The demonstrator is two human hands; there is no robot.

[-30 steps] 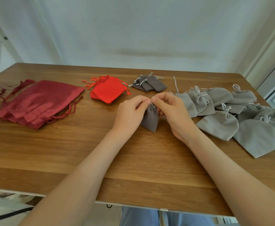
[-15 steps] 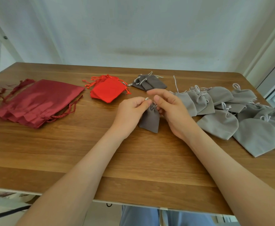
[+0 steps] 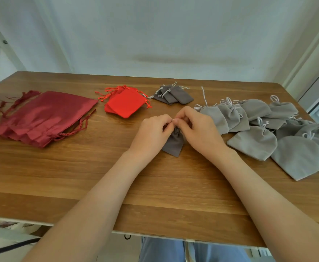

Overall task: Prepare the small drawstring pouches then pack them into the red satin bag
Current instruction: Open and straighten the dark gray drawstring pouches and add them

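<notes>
A small dark grey drawstring pouch (image 3: 173, 143) lies at the table's middle with its gathered neck under my fingers. My left hand (image 3: 152, 132) and my right hand (image 3: 199, 129) meet above that neck, fingertips pinching its drawstring, which is mostly hidden. The dark red satin bags (image 3: 41, 115) lie stacked at the far left. A stack of bright red small pouches (image 3: 125, 104) sits behind and left of my hands. A few more dark grey pouches (image 3: 173, 94) lie behind my hands.
Several larger light grey pouches (image 3: 264, 127) spread over the right side of the wooden table (image 3: 79, 176), up to its right edge. A pale wall stands behind the table. Bare wood lies between my arms and the front edge.
My right hand's fingers, spread half a second ago, have curled back in and its fingertips again meet my left hand's over the pouch neck. The pouch has stayed in place.
</notes>
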